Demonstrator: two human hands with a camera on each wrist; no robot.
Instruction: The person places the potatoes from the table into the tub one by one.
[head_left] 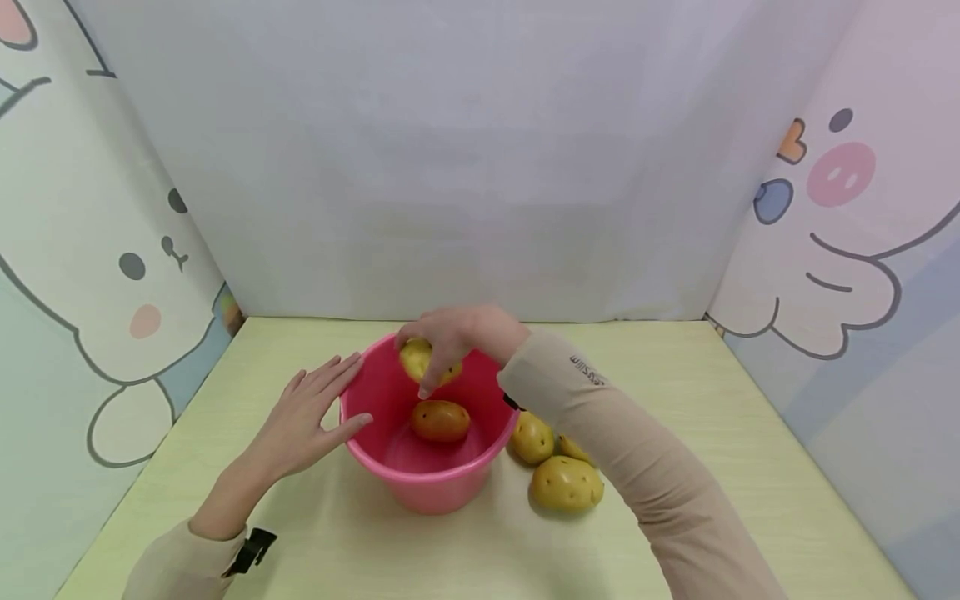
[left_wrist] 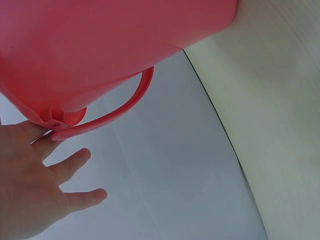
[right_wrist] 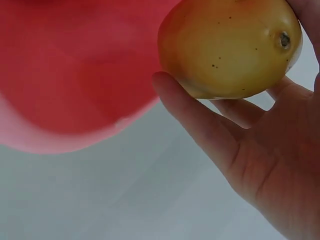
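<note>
A pink bucket [head_left: 442,492] stands upright on the table, with one potato [head_left: 440,421] lying on its bottom. Over the bucket's mouth, near the far rim, my right hand [head_left: 457,333] grips a second potato [head_left: 420,360] between thumb and fingers. The right wrist view shows this yellow potato [right_wrist: 230,47] close up, dark specks on its skin. At the bucket's left rim my left hand [head_left: 315,417] rests with fingers spread. In the left wrist view, fingertips of the left hand [left_wrist: 30,185] touch the bucket beside the joint of its hanging handle [left_wrist: 120,112].
Right of the bucket, several potatoes [head_left: 567,485] lie on the pale wooden table [head_left: 660,367], partly hidden by my right sleeve. A white back wall [head_left: 480,167] and cartoon-printed side panels [head_left: 840,250] enclose the table.
</note>
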